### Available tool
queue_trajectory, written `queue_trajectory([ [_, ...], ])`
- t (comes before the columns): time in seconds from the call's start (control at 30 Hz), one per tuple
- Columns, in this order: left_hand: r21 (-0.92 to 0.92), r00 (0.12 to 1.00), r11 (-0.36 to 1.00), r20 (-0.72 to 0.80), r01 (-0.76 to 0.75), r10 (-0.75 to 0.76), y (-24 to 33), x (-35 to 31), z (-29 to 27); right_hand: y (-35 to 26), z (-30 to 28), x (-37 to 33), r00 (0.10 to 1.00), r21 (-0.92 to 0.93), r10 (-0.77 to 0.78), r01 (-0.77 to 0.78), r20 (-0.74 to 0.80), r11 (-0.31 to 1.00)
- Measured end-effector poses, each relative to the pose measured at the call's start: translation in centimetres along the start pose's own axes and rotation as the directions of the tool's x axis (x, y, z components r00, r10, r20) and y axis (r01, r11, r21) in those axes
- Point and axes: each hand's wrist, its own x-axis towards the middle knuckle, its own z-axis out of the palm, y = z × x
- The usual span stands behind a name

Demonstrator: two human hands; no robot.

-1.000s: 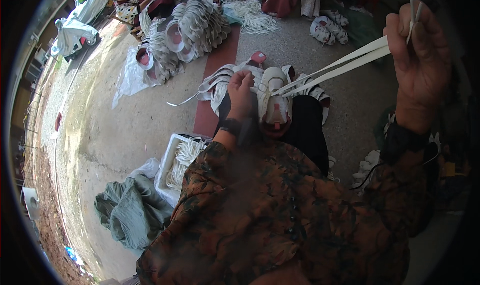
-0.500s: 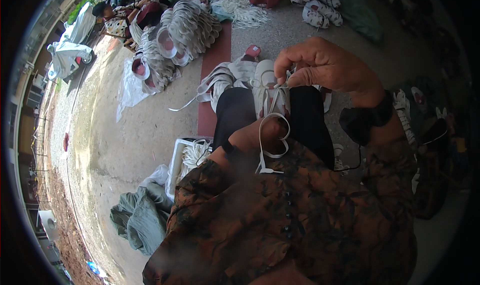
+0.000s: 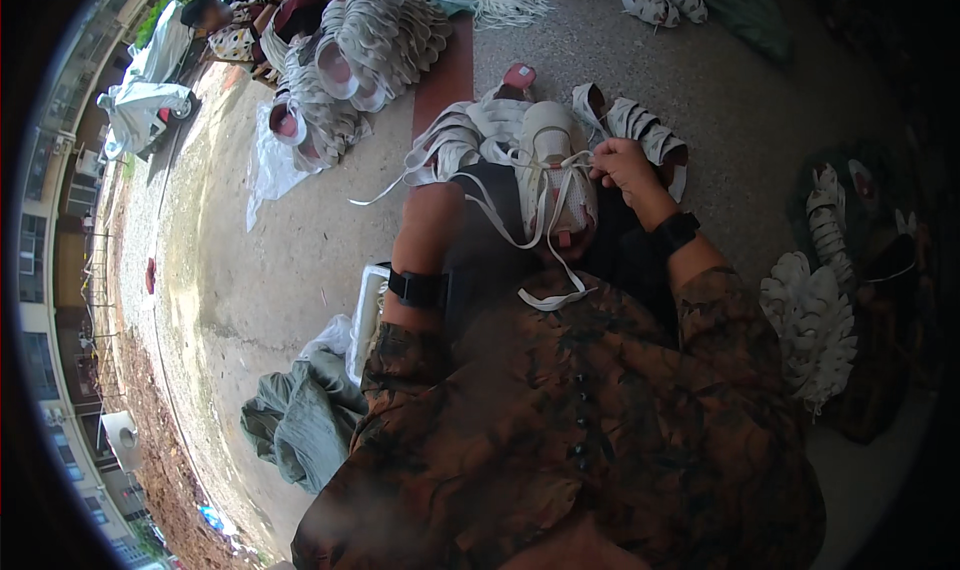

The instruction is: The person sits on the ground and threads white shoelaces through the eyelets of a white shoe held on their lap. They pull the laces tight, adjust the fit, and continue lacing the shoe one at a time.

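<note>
On my lap sits a white shoe upper (image 3: 573, 205) with a pale tongue, partly threaded with white lace. My right hand (image 3: 628, 173) is closed in a pinch on a shoelace (image 3: 583, 161) at the right side of the eyelets. A long loose length of the lace loops down over my shirt front. My left hand (image 3: 434, 220) is apart from the shoe, to its left and over my left thigh; motion smears it and its fingers cannot be made out.
More white shoe uppers (image 3: 455, 135) lie just beyond my knees. Large stacks (image 3: 385, 45) stand at the far left, near a seated person (image 3: 232, 42). A white box (image 3: 364, 320) and green cloth (image 3: 305, 420) are at my left; more uppers (image 3: 810, 320) lie at right.
My left hand has left the shoe and swung left. My right hand has lowered to the shoe's right side, still pinching lace. The lace loop now hangs wider, and the view has shifted slightly.
</note>
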Motion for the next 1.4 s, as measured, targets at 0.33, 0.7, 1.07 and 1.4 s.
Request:
queue_trajectory([
  [0.33, -0.807, 0.965, 0.568, -0.249, -0.159, -0.085, 3.4, 3.5, 0.5, 0.3, -0.3, 0.9, 0.992, 0.158, 0.031, -0.050, 0.122, 0.986],
  [0.7, -0.974, 0.975, -0.049, 0.223, 0.222, -0.006, 4.6, 5.1, 2.7, -0.7, -0.4, 0.9, 0.926, 0.269, 0.013, -0.123, 0.377, 0.955],
  [1.07, -0.976, 0.968, 0.149, 0.121, 0.156, -0.222, 4.7, 6.1, 4.5, 1.0, -0.9, 1.4, 0.934, 0.354, -0.031, -0.105, 0.356, 0.929],
  [1.4, -0.998, 0.930, 0.054, 0.007, 0.029, -0.369, 3.4, 4.1, 3.1, -2.7, 0.1, -2.3, 0.872, -0.445, -0.485, 0.461, 0.065, 0.768],
])
